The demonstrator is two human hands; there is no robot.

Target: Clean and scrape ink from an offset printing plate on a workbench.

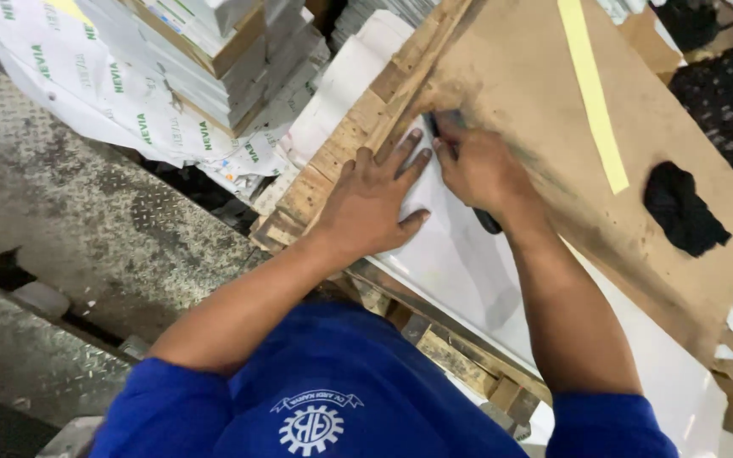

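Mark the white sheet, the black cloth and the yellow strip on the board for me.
white sheet [460, 254], head view, bare middle below the hands.
black cloth [682, 210], head view, centre of the bundle.
yellow strip [594, 97], head view, midway along its length.

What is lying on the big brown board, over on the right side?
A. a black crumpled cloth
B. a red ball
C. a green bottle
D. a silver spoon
A: a black crumpled cloth lies on the big brown board, beside a yellow strip, to the right of the person's two hands.
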